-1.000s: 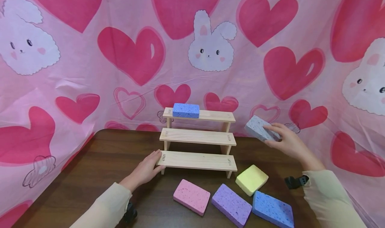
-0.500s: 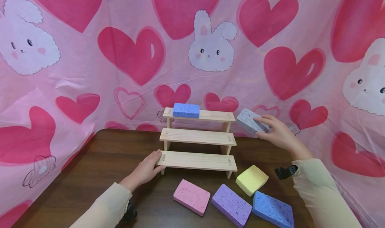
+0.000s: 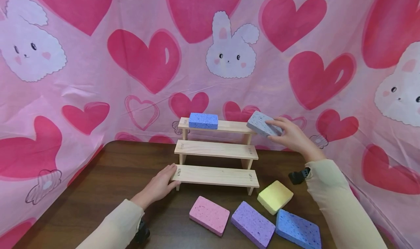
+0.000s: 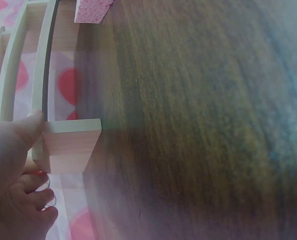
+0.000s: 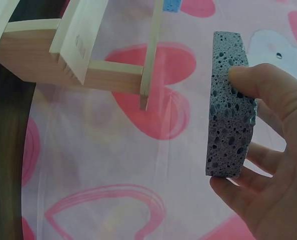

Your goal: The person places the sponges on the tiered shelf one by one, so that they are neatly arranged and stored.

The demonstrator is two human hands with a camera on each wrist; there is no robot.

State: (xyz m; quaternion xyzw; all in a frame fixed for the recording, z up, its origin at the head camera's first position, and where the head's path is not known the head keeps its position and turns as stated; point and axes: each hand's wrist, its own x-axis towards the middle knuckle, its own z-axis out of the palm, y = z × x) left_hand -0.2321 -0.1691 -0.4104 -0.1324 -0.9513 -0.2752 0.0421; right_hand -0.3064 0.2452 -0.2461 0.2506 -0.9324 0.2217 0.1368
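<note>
A light-wood three-step display stand is on the brown table. My left hand holds the left end of its lowest step. In the left wrist view the thumb touches the step and the curled fingers lie past the side panel. My right hand pinches a grey sponge between thumb and fingers, in the air by the top step's right end. The right wrist view has this pitted sponge apart from the stand. A blue sponge lies on the top step's left part.
On the table before the stand lie a pink sponge, a purple sponge, a yellow sponge and another blue sponge. A pink cloth with hearts and rabbits hangs behind the table.
My right hand has carried the grey sponge leftward and slightly up, from right of the stand to its top step's right end. The left hand and the other sponges have stayed put.
</note>
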